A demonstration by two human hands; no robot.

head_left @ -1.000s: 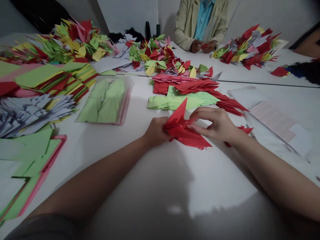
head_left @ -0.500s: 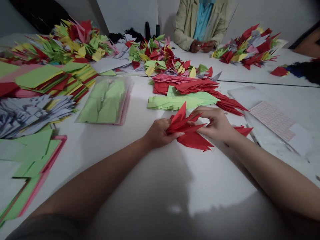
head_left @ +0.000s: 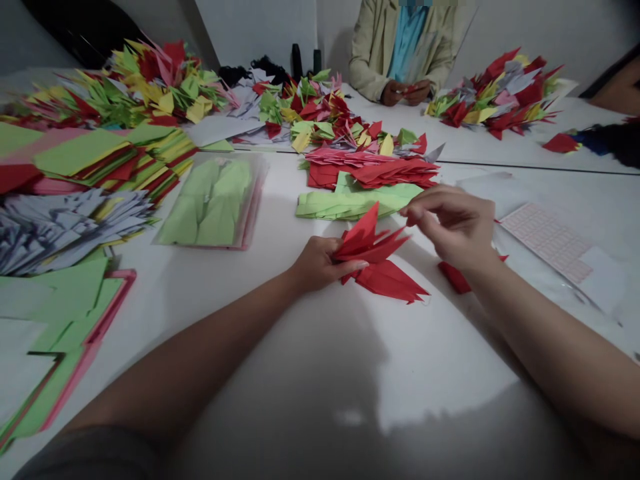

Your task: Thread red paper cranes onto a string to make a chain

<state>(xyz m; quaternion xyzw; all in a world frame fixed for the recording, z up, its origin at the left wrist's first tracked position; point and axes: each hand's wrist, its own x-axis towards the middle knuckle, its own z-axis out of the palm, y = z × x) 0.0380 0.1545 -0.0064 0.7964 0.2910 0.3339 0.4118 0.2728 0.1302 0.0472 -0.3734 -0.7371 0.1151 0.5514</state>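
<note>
My left hand is closed around a red folded-paper piece, origami-like, its several pointed flaps fanning up and to the right. My right hand is pinched just off the tip of one flap. Whatever lies between its thumb and forefinger is too small to make out. Just below the held piece, more red folded paper rests on the white table. Another red folded piece is partly hidden by my right forearm. Light green folded papers lie in a row beyond my hands.
Red folded papers are stacked further back. A clear packet of green paper and coloured paper stacks lie to the left. Heaps of origami line the far side. A person sits opposite. A printed sheet is at right.
My right hand has drawn back up and to the right, from within the red flaps to beyond their tips. My left hand keeps its hold almost unmoved.
</note>
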